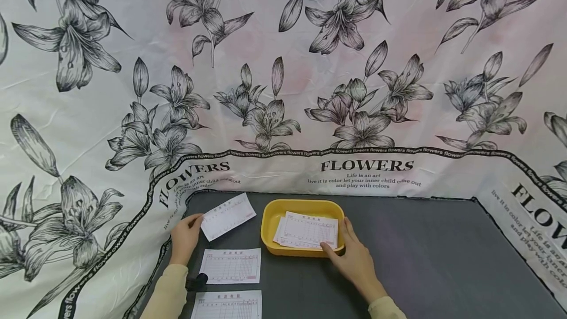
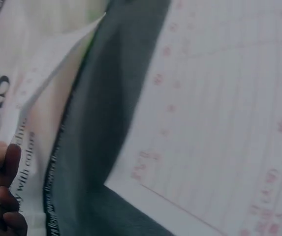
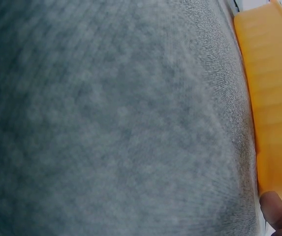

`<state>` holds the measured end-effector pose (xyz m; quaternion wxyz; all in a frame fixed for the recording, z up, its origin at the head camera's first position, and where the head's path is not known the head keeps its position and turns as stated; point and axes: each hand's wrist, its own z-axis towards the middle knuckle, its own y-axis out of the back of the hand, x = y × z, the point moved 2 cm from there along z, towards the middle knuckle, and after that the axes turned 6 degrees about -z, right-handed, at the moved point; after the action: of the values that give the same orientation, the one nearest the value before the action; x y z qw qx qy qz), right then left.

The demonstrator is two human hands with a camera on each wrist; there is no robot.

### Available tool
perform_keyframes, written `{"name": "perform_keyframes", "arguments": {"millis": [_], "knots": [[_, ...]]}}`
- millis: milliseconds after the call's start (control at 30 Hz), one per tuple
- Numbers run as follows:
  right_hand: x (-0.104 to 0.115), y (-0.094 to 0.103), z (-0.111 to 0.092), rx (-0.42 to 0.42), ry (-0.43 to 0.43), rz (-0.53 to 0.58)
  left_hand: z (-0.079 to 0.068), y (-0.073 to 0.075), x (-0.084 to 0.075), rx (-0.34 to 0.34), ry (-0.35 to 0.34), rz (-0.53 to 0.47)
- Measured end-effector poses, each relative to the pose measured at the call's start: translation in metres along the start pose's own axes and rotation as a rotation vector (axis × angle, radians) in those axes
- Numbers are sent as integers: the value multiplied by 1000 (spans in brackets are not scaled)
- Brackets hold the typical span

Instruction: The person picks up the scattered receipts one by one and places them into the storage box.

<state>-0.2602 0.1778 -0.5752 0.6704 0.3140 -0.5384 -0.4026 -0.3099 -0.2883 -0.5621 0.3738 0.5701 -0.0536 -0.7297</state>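
My left hand (image 1: 185,238) pinches the left corner of a white printed form slip (image 1: 228,216), which tilts up above the dark table; the left wrist view shows this raised slip (image 2: 47,69) edge-on by the fingertips. Below it in the head view lies a second form slip (image 1: 231,266), and a third slip (image 1: 228,305) is cut off by the frame's bottom. A yellow plastic tray (image 1: 302,204) stands to the right with a few similar slips (image 1: 310,230) inside. At its front right corner, my right hand (image 1: 354,257) holds the tray, thumb over the rim and fingers along the outer side.
A dark grey table surface (image 1: 443,255) stretches to the right of the tray. White cloth printed with flowers (image 1: 367,176) hangs behind and at both sides. A black strap (image 1: 197,282) sits on the left wrist beside the middle slip.
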Motion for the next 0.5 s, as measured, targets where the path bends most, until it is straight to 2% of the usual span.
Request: {"name": "perform_keyframes", "arguments": {"millis": [233, 367, 500], "knots": [[-1, 1, 1, 3, 2, 1, 4, 10, -26, 2, 44, -54], [-2, 1, 2, 3, 0, 2, 5, 9, -45, 39, 63, -72], [-2, 0, 1, 7, -6, 6, 5, 4, -64, 80, 35, -101]]}}
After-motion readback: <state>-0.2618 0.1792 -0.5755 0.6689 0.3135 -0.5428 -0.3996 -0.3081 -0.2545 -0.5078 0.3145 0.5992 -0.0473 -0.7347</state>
